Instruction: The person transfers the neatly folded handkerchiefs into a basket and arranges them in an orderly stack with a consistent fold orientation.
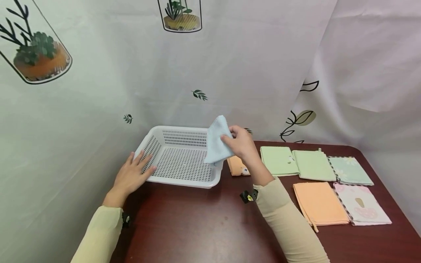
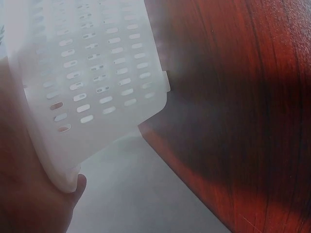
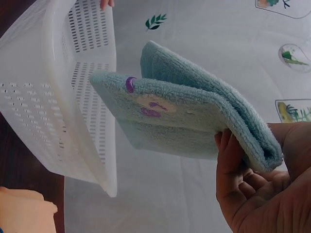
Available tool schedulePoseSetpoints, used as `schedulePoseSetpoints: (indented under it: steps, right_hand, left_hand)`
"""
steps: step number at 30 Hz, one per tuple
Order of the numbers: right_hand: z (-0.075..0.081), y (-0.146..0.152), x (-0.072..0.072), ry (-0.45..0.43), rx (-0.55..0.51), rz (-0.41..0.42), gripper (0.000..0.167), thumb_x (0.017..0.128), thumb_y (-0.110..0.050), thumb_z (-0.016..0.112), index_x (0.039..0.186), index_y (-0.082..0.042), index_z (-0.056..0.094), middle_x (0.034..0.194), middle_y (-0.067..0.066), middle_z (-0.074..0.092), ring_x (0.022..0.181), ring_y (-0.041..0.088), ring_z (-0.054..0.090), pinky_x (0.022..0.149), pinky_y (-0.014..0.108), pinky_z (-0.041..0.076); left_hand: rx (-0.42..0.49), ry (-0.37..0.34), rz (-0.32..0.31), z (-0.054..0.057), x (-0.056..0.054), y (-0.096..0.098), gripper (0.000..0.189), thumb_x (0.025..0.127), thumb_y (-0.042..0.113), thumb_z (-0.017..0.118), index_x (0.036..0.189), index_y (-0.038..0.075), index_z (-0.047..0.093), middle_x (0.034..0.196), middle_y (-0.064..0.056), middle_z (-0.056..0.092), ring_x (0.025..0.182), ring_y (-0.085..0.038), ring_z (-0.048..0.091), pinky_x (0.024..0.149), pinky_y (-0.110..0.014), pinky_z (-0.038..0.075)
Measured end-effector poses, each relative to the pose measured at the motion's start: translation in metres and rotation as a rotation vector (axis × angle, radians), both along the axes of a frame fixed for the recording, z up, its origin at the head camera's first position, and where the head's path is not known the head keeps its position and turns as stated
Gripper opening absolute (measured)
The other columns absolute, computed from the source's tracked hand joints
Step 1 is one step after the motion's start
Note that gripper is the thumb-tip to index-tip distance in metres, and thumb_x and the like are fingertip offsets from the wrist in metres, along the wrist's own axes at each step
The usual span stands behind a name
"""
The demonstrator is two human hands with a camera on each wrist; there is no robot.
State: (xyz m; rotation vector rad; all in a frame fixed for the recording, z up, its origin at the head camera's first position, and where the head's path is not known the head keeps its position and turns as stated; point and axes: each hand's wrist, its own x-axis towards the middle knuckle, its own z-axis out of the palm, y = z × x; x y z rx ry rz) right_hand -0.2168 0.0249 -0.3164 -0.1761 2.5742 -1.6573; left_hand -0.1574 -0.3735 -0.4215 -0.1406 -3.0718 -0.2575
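A folded light blue towel [image 1: 217, 140] hangs over the right end of a white plastic basket [image 1: 184, 180]. My right hand [image 1: 242, 142] pinches it by one edge, thumb on one side and fingers on the other. Up close in the right wrist view, the towel [image 3: 170, 114] is fluffy terry with a small purple pattern, its folded halves slightly parted. My left hand [image 1: 133, 173] rests on the basket's left rim with its fingers spread. The left wrist view shows the slotted basket wall [image 2: 97, 73] beside that hand [image 2: 29, 179].
Right of the basket, an orange towel [image 1: 237, 166] lies partly behind my right wrist. Farther right lie folded green towels [image 1: 279, 160], a pale floral towel [image 1: 350, 170], an orange towel [image 1: 320, 202] and a pink-white towel [image 1: 363, 206]. A printed curtain [image 1: 256, 73] hangs behind the dark red table [image 1: 194, 226].
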Motion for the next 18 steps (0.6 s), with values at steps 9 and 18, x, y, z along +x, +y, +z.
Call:
schedulePoseSetpoints:
  steps: [9, 18]
  right_hand:
    - [-0.007, -0.015, -0.004, -0.021, -0.066, -0.001, 0.03, 0.097, -0.021, 0.068, 0.122, -0.004, 0.065, 0.118, 0.017, 0.071, 0.098, 0.032, 0.071, 0.079, 0.043, 0.061]
    - [-0.014, -0.029, -0.007, -0.027, -0.099, -0.019, 0.03, 0.096, -0.02, 0.068, 0.121, -0.004, 0.066, 0.114, 0.017, 0.073, 0.092, 0.03, 0.072, 0.077, 0.04, 0.061]
  left_hand:
    - [0.005, 0.0, 0.01, -0.001, -0.001, -0.001, 0.077, 0.102, 0.064, 0.038, 0.158, 0.01, 0.036, 0.165, -0.024, 0.02, 0.15, -0.056, 0.007, 0.115, -0.072, 0.015]
    - [0.011, -0.005, 0.012, -0.001, -0.002, -0.001, 0.077, 0.102, 0.064, 0.039, 0.158, 0.012, 0.036, 0.166, -0.023, 0.02, 0.15, -0.055, 0.007, 0.114, -0.073, 0.016]
